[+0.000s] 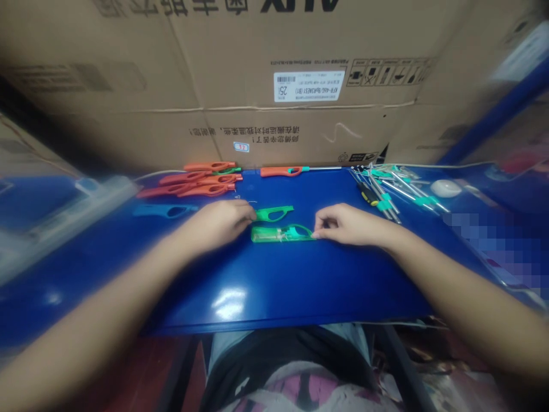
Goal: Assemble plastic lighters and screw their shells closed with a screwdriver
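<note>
On the blue table, a translucent green lighter shell half (pixel 265 235) lies with inner parts and a teal trigger piece showing in it. My right hand (pixel 343 224) pinches its narrow right end between thumb and fingers. Just behind it is a second green lighter shell (pixel 274 214), with a loop-shaped trigger opening. The fingers of my left hand (pixel 227 220) are closed on the left end of that second shell, hiding the end. To the left of this hand lies a blue lighter shell (pixel 160 210).
Orange lighter shells (pixel 206 182) are piled at back left. An assembled orange lighter (pixel 278 171) lies along the back, beside several metal lighter tubes (pixel 392 186) with teal parts. A black-and-yellow screwdriver (pixel 368 194) and a white rounded object (pixel 446 188) are at right. A cardboard wall (pixel 240 68) stands behind.
</note>
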A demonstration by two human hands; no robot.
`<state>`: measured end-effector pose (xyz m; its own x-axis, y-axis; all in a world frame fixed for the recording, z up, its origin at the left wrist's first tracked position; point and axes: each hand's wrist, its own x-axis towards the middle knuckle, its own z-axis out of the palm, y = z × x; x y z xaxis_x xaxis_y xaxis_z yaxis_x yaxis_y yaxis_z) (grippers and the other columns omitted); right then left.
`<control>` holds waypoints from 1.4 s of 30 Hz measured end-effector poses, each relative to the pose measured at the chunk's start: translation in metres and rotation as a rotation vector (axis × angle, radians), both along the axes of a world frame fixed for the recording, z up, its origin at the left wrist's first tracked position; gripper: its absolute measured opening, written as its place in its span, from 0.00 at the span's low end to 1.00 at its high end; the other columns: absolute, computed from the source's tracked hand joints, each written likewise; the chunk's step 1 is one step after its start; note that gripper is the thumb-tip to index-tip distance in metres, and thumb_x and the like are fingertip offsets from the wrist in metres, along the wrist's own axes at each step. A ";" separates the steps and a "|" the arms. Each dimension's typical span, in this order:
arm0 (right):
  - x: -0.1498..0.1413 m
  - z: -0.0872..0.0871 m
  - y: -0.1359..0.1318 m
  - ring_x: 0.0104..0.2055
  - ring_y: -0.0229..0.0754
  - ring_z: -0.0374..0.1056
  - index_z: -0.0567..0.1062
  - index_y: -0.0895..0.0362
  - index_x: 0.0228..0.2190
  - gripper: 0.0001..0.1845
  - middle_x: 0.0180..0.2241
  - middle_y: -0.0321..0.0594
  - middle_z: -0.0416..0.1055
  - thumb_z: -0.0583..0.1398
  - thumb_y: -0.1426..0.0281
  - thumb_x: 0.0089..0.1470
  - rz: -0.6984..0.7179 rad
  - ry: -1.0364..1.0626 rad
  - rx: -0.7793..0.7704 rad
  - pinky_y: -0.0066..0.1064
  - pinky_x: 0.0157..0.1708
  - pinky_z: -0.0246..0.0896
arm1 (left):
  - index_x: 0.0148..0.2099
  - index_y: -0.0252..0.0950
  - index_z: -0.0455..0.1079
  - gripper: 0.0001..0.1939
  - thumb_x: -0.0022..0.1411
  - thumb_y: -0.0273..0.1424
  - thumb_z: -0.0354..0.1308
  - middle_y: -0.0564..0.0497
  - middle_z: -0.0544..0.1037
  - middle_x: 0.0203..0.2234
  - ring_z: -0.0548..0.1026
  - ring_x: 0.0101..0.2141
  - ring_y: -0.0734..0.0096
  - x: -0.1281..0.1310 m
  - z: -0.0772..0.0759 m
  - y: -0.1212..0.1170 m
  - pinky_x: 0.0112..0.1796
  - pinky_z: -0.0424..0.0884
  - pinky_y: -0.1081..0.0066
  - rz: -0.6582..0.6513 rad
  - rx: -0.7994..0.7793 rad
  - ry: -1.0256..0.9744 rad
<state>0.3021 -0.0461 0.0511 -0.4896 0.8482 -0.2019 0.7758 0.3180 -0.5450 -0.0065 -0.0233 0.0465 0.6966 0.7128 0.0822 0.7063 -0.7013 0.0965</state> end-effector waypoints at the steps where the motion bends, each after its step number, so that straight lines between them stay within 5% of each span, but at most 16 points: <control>1: 0.001 0.001 0.000 0.24 0.35 0.59 0.78 0.57 0.30 0.12 0.22 0.34 0.68 0.64 0.60 0.55 0.012 0.006 0.000 0.29 0.28 0.52 | 0.45 0.36 0.76 0.14 0.67 0.28 0.49 0.46 0.80 0.41 0.79 0.39 0.61 0.000 0.000 0.000 0.40 0.73 0.65 -0.006 -0.001 0.002; 7: 0.004 0.001 0.000 0.28 0.37 0.64 0.79 0.57 0.32 0.16 0.27 0.38 0.73 0.61 0.57 0.59 0.054 0.047 0.062 0.29 0.30 0.54 | 0.44 0.38 0.75 0.10 0.63 0.30 0.54 0.47 0.79 0.40 0.78 0.39 0.61 0.000 0.001 -0.003 0.38 0.72 0.67 0.008 0.010 0.040; 14: 0.005 -0.008 0.002 0.36 0.42 0.69 0.78 0.56 0.36 0.13 0.38 0.41 0.77 0.57 0.61 0.63 0.023 -0.109 0.434 0.32 0.33 0.55 | 0.36 0.39 0.68 0.04 0.58 0.30 0.54 0.49 0.78 0.31 0.75 0.29 0.64 0.007 0.005 -0.011 0.28 0.65 0.70 0.173 -0.019 0.118; 29: 0.002 -0.009 -0.003 0.42 0.43 0.72 0.76 0.55 0.42 0.11 0.43 0.42 0.76 0.55 0.66 0.64 0.055 0.037 0.618 0.33 0.38 0.62 | 0.36 0.39 0.69 0.05 0.55 0.30 0.55 0.49 0.79 0.30 0.77 0.28 0.62 0.007 0.008 -0.014 0.25 0.63 0.70 0.259 0.076 0.162; 35: 0.001 -0.012 -0.001 0.50 0.49 0.70 0.74 0.53 0.47 0.12 0.47 0.46 0.72 0.56 0.67 0.63 0.112 0.106 0.706 0.40 0.47 0.66 | 0.36 0.38 0.70 0.05 0.56 0.30 0.56 0.47 0.78 0.30 0.77 0.33 0.59 0.013 0.008 -0.020 0.30 0.67 0.67 0.178 0.188 0.110; 39: -0.004 -0.017 -0.002 0.61 0.56 0.61 0.67 0.50 0.54 0.20 0.57 0.51 0.62 0.59 0.68 0.61 0.116 0.193 0.847 0.53 0.57 0.60 | 0.36 0.37 0.70 0.05 0.57 0.29 0.55 0.47 0.78 0.29 0.76 0.33 0.60 0.017 0.005 -0.023 0.33 0.68 0.66 0.084 0.238 0.024; 42: -0.009 -0.020 -0.005 0.61 0.55 0.61 0.64 0.47 0.57 0.23 0.62 0.50 0.58 0.59 0.67 0.62 0.178 0.150 0.868 0.53 0.58 0.59 | 0.36 0.37 0.70 0.04 0.58 0.28 0.55 0.48 0.77 0.30 0.75 0.31 0.62 0.018 0.003 -0.025 0.33 0.68 0.66 0.022 0.252 -0.036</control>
<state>0.2926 -0.0510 0.0309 -0.5978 0.5815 0.5519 0.6156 0.7739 -0.1487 0.0113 -0.0480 0.0492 0.6743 0.6818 0.2837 0.7210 -0.6908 -0.0535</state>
